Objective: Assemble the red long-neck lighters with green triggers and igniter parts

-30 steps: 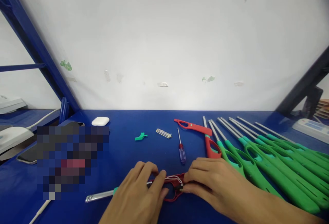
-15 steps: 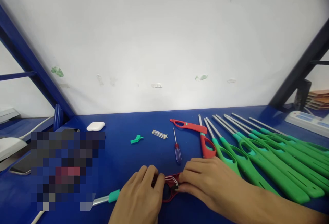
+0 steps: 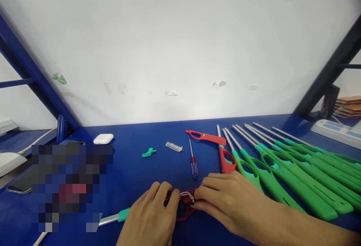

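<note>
Between my hands lies a red gas lighter, its casing opened so that white wires and a dark part show inside. My left hand is closed over its nozzle end; the metal tube and green collar stick out to the left. With thumb and fingers pinched, my right hand grips the handle part by the wires. What lies under the fingertips is hidden. Beyond the hands are a screwdriver with a clear purple handle, a clear fuel tank and a green trigger piece.
A red lighter casing and another red lighter lie right of the screwdriver. Several green lighters fan out at the right, before a white power strip. A white earbud case and a phone are at left.
Both hands keep their hold on the red lighter, with barely any finger movement. The whole view has shifted slightly.
</note>
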Demonstrator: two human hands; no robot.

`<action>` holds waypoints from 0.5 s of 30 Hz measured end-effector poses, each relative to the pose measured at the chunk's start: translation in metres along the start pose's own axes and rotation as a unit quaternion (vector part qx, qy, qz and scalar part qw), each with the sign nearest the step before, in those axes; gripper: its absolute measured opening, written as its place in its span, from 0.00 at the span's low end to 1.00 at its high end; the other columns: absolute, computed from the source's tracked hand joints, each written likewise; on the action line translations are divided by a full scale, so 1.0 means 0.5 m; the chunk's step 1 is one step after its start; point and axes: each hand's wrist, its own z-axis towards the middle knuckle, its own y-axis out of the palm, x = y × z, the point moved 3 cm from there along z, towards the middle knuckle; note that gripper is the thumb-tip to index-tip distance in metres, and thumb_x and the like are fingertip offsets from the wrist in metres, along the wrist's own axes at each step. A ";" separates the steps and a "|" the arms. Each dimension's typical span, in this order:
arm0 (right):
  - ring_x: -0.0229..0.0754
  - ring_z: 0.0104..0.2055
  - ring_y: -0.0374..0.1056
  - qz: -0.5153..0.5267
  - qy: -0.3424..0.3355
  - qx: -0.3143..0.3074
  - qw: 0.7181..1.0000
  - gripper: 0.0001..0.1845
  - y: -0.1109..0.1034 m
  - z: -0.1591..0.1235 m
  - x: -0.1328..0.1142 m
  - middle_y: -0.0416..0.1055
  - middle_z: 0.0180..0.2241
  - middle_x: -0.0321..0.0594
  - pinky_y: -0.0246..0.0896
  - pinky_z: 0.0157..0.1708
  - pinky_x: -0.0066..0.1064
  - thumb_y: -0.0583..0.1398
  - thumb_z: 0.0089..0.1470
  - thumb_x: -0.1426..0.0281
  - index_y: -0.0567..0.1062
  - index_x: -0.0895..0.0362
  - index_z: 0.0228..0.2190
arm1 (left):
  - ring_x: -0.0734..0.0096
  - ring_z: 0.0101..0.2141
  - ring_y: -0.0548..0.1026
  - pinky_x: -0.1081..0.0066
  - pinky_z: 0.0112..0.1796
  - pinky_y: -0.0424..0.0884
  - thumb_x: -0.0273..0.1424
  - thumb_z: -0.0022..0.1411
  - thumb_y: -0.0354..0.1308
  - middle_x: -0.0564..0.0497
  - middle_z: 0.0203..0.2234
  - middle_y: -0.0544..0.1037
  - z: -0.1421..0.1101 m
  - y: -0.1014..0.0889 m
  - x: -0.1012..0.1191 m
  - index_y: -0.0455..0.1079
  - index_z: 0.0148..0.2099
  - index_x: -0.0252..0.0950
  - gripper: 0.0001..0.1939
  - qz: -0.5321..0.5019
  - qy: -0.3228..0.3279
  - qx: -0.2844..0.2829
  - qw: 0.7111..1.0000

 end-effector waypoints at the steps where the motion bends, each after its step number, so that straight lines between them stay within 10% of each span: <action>1: 0.41 0.31 0.74 0.000 0.003 -0.003 1.000 0.07 0.000 0.000 0.000 0.79 0.33 0.32 0.55 0.27 0.36 0.63 0.71 0.67 0.80 0.54 0.39 | 0.61 0.35 0.80 0.63 0.34 0.80 0.13 0.60 0.52 0.51 0.38 0.80 -0.004 0.001 -0.002 0.74 0.48 0.39 0.21 -0.005 0.003 -0.002 1.000; 11: 0.42 0.31 0.74 -0.016 -0.005 -0.007 1.000 0.05 0.007 -0.001 0.001 0.79 0.33 0.33 0.53 0.27 0.37 0.63 0.71 0.67 0.80 0.53 0.40 | 0.52 0.45 0.81 0.51 0.46 0.80 0.21 0.75 0.49 0.43 0.46 0.80 0.091 -0.068 -0.141 0.74 0.61 0.36 0.19 0.008 -0.152 -0.136 0.979; 15: 0.42 0.32 0.74 -0.014 -0.005 -0.011 1.000 0.05 0.010 -0.002 0.001 0.79 0.34 0.32 0.53 0.28 0.37 0.63 0.71 0.67 0.80 0.53 0.40 | 0.54 0.48 0.82 0.54 0.48 0.79 0.25 0.75 0.57 0.41 0.49 0.80 0.130 -0.042 -0.215 0.72 0.63 0.34 0.17 -0.002 -0.143 -0.169 0.975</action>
